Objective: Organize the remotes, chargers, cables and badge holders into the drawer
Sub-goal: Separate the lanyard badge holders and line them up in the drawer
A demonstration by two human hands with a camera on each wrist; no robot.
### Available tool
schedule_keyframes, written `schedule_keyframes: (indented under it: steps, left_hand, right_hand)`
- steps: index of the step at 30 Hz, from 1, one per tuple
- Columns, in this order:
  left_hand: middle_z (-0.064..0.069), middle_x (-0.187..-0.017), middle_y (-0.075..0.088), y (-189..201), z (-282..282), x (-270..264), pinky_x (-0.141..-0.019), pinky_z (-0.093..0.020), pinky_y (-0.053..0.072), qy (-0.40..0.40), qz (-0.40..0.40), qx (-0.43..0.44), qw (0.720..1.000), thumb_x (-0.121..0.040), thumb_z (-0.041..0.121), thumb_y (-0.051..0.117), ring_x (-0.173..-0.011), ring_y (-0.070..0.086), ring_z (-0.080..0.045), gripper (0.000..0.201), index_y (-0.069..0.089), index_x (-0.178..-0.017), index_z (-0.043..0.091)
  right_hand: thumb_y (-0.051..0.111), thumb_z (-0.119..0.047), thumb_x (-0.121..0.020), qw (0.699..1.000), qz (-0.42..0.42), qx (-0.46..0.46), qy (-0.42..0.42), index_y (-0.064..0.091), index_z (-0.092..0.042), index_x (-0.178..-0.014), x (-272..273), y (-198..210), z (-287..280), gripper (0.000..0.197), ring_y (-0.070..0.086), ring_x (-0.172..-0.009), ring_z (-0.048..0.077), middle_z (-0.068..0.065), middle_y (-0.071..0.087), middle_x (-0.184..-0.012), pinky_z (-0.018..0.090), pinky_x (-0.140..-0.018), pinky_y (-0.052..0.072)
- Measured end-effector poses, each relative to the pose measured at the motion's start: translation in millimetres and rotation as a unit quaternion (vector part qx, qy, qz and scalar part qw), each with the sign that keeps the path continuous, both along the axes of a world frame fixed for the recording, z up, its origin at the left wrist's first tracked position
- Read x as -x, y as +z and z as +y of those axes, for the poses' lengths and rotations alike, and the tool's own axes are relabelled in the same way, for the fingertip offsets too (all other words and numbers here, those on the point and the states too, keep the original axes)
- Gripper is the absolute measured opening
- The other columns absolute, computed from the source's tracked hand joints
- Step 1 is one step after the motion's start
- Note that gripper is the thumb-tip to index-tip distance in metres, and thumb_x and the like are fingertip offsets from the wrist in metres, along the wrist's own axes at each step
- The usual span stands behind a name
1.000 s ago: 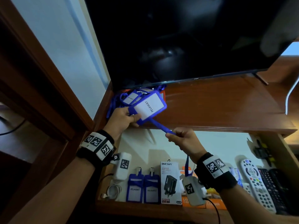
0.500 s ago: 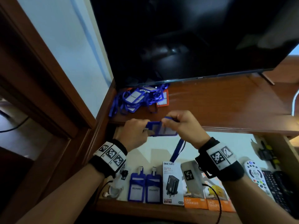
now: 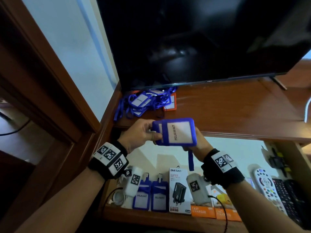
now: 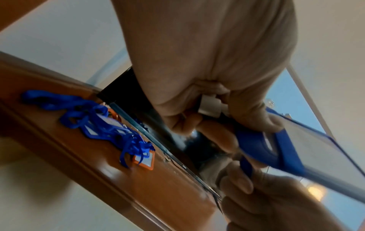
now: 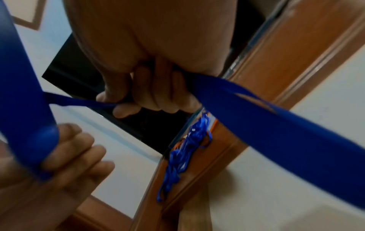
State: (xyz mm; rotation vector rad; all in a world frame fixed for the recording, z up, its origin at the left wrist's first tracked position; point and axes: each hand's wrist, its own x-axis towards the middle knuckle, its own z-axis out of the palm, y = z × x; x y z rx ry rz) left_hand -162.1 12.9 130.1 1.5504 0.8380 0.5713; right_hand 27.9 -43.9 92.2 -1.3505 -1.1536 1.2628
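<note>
Holding badge holder (image 3: 175,131), wrist-view lanyard (image 5: 276,125)

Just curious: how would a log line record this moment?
left hand: grips blue badge holder | right hand: wraps lanyard | drawer: open

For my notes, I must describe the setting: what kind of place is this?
Probably a living room at home: a wooden TV cabinet carries a television, and its open drawer holds remotes.

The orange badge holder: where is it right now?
In the head view the orange badge holder lies on the wooden shelf, under the TV's lower left edge, at the right end of the tangled pile of blue badge holders.
</note>
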Motion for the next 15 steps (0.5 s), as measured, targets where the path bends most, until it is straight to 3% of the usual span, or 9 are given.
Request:
schedule_keyframes:
  steps: [1, 3, 6, 8, 11, 13, 15]
  left_hand:
    - [-0.006, -0.078, 0.067, -1.7, -0.3, -2.8, -0.062, -0.024, 0.052, 0.033, -0.022, 0.003, 0.999, -0.080, -0.013, 0.060, -0.068, 0.062, -0.015, 0.020, 0.062, -0.087, 0.006]
    - [-0.004, -0.071, 0.068, -5.1, 0.4, -9.1, -0.058, -0.021, 0.050, 0.111, -0.060, -0.004, 0.992, -0.081, -0.011, 0.060, -0.061, 0.060, -0.011, 0.017, 0.062, -0.085, 0.005]
    - [0.003, -0.069, 0.069, -11.3, 4.1, -15.3, -0.055, -0.017, 0.048, 0.223, -0.081, -0.008, 0.971, -0.084, -0.007, 0.061, -0.058, 0.059, -0.008, 0.016, 0.064, -0.085, 0.008]
    - [-0.003, -0.076, 0.068, -16.5, 5.3, -16.5, -0.056, -0.019, 0.050, 0.256, -0.040, -0.039, 0.965, -0.085, -0.002, 0.063, -0.061, 0.059, -0.011, 0.012, 0.065, -0.089, 0.009]
    - [-0.002, -0.077, 0.068, -32.6, 8.2, -11.6, -0.068, -0.032, 0.054, 0.270, 0.046, -0.102, 0.956, -0.082, 0.009, 0.070, -0.065, 0.062, -0.016, 0.009, 0.067, -0.087, 0.016]
    - [0.001, -0.078, 0.069, -42.1, 7.1, -6.1, -0.074, -0.038, 0.055, 0.244, 0.114, -0.121, 0.956, -0.078, 0.024, 0.072, -0.072, 0.066, -0.018, 0.009, 0.065, -0.083, 0.022]
    - [-0.002, -0.080, 0.069, -45.6, 4.1, -1.9, -0.073, -0.042, 0.055, 0.194, 0.190, -0.151, 0.951, -0.073, 0.038, 0.069, -0.077, 0.066, -0.021, 0.024, 0.064, -0.086, 0.019]
  right_hand:
    - [0.052, -0.011, -0.070, 1.000, -0.001, 0.023, -0.005, 0.053, 0.002, -0.062, 5.2, -2.6, -1.2, 0.015, 0.028, -0.041, 0.011, 0.010, 0.032, -0.045, 0.021, -0.045, 0.024]
    - [0.055, -0.015, -0.088, 0.999, -0.006, 0.047, 0.006, 0.052, -0.008, -0.057, 14.5, -6.5, -2.7, 0.032, 0.021, -0.036, 0.008, -0.004, 0.029, -0.040, 0.019, -0.041, 0.018]
    - [0.044, -0.024, -0.099, 0.998, -0.039, 0.047, 0.031, 0.050, -0.010, -0.058, 25.5, -4.4, -6.0, 0.044, 0.022, -0.034, 0.007, -0.006, 0.030, -0.039, 0.018, -0.037, 0.019]
    - [0.043, -0.024, -0.100, 0.994, -0.093, 0.033, 0.047, 0.051, -0.012, -0.058, 29.1, 0.6, -7.8, 0.045, 0.025, -0.035, 0.006, -0.007, 0.034, -0.040, 0.019, -0.041, 0.024]
    - [0.044, -0.021, -0.098, 0.982, -0.169, 0.005, 0.085, 0.056, -0.015, -0.061, 31.6, 12.0, -10.3, 0.040, 0.033, -0.040, 0.005, -0.007, 0.040, -0.046, 0.021, -0.048, 0.029]
    - [0.052, -0.019, -0.095, 0.973, -0.204, -0.016, 0.107, 0.060, -0.009, -0.067, 29.4, 19.4, -10.4, 0.031, 0.037, -0.043, 0.003, -0.009, 0.043, -0.046, 0.018, -0.048, 0.030]
    - [0.057, -0.016, -0.091, 0.962, -0.241, -0.032, 0.125, 0.064, -0.003, -0.072, 25.0, 24.7, -8.3, 0.024, 0.038, -0.044, 0.004, -0.009, 0.045, -0.047, 0.017, -0.047, 0.030]
